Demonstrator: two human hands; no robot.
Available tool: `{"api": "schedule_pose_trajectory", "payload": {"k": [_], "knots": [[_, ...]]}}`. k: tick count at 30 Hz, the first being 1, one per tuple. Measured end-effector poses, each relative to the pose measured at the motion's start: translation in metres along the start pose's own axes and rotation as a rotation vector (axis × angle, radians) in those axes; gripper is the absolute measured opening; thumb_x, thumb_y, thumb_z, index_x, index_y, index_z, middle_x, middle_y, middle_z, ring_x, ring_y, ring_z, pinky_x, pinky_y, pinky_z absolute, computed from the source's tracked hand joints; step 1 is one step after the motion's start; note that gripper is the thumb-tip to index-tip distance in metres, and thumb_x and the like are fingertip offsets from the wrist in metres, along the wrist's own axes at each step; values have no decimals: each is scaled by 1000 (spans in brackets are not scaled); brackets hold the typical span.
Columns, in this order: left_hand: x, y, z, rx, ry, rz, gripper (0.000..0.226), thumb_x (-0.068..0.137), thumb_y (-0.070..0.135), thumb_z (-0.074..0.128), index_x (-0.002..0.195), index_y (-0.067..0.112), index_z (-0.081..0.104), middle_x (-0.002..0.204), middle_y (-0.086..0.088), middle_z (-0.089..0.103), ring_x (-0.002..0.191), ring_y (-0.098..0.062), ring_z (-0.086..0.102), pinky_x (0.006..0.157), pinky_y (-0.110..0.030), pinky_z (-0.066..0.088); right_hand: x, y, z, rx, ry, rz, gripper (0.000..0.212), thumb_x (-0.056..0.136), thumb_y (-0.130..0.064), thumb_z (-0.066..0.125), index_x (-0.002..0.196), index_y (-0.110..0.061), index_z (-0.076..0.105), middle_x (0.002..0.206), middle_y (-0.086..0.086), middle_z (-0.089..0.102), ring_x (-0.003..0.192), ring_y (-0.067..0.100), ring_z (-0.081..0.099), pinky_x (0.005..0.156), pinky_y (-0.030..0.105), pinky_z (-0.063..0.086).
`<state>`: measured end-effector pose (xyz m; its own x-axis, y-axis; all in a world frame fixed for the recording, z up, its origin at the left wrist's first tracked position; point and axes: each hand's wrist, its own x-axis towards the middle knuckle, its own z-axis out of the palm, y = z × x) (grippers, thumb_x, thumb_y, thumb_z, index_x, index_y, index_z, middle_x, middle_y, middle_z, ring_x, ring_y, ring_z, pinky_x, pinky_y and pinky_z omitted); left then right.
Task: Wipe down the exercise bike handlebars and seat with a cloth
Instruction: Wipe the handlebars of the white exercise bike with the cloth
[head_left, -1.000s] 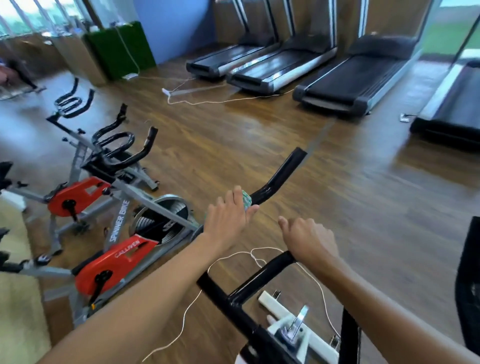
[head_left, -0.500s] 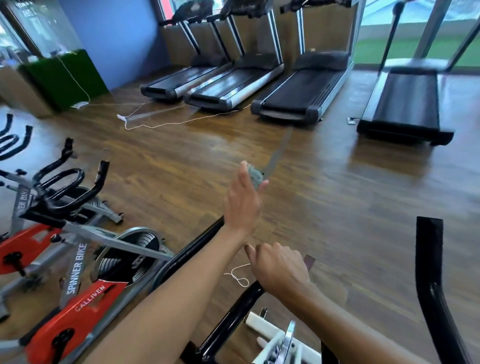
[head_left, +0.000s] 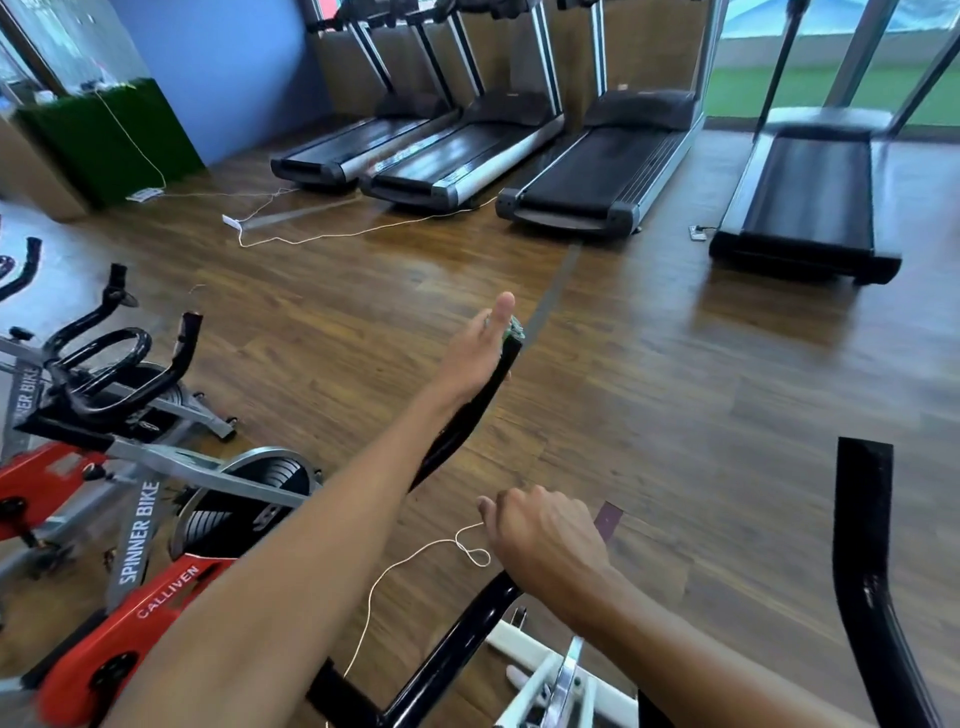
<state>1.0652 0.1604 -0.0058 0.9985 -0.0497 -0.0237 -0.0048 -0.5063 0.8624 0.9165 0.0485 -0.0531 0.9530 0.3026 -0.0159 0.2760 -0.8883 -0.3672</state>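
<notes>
My left hand (head_left: 480, 348) is stretched far forward at the tip of the bike's left black handlebar horn (head_left: 462, 415). A small green-grey cloth (head_left: 514, 330) shows between its palm and the bar end, mostly hidden by the hand. My right hand (head_left: 540, 535) grips the inner black handlebar loop (head_left: 457, 639) near the middle. The right handlebar horn (head_left: 867, 561) stands free at the right edge. The seat is out of view.
Red and grey spinner bikes (head_left: 119, 499) stand close on the left. Several treadmills (head_left: 597, 171) line the far wall. A white cord (head_left: 415, 561) loops over the wooden floor (head_left: 675, 389) under the handlebars, and another cable (head_left: 311, 236) lies by the treadmills.
My left hand has slid with the cloth up the left horn from its lower part to the tip. The view has swung right and up. My right hand keeps its grip.
</notes>
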Motion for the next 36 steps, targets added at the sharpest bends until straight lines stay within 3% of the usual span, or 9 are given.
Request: {"api": "schedule_pose_trajectory", "payload": {"k": [3,7,15,19,22,26,29,33,36], "knots": [[-6,-1,-10,-98,-165,24,76,101,62,23,105,-6,58,80,-14,62,67,-25,60,66,-39,52,-1,0,0,-4,18,-15,54,106,-47,25,84,-15,62,91,10,71,88,36,66,66,37,32],[-35,-41,-29,-36,-306,7,74,103,57,16,105,-1,62,83,-17,65,69,-27,62,67,-40,54,-1,-1,0,-12,31,-35,53,106,-46,25,86,-16,64,92,11,70,88,37,65,66,38,32],[-21,-16,-16,-107,-237,68,62,104,55,24,113,1,55,84,-17,63,67,-27,61,61,-39,52,0,1,-6,-18,-9,-24,53,106,-44,27,84,-15,65,91,11,71,87,36,67,66,36,32],[-66,-61,-46,-20,-337,-141,58,101,58,29,120,11,56,83,-17,59,61,-28,58,53,-35,51,2,-1,-10,-15,-64,7,49,104,-42,30,79,-15,62,94,14,70,91,37,66,69,37,36],[-97,-68,-68,9,-340,-298,67,100,59,32,125,1,52,79,-12,59,52,-20,57,46,-28,50,3,0,-14,-11,-114,38,45,103,-40,32,73,-16,56,80,9,60,75,32,58,68,36,37],[-144,-78,-91,41,-236,-402,65,95,66,33,98,7,60,78,-15,63,54,-21,58,50,-30,52,2,-1,-14,-4,-153,86,40,100,-38,34,79,-15,60,79,7,52,73,31,50,71,36,39],[-175,-98,-102,-139,-81,-639,79,89,74,39,94,0,64,79,-22,61,56,-26,58,56,-34,53,2,1,-13,-9,-172,81,39,100,-38,36,80,-14,58,83,7,53,75,31,52,72,37,41],[-226,-103,-78,-592,366,-788,71,96,66,33,91,1,60,65,-13,56,45,-21,54,49,-31,53,2,1,-12,-12,-163,80,35,99,-32,37,84,-11,60,83,9,53,76,33,52,72,37,41],[-260,-96,-39,-930,694,-847,60,99,64,29,90,9,52,68,-9,51,42,-19,54,52,-34,53,4,0,-9,-8,-170,83,34,99,-32,38,89,-9,62,87,11,53,78,34,52,72,38,42]]}}
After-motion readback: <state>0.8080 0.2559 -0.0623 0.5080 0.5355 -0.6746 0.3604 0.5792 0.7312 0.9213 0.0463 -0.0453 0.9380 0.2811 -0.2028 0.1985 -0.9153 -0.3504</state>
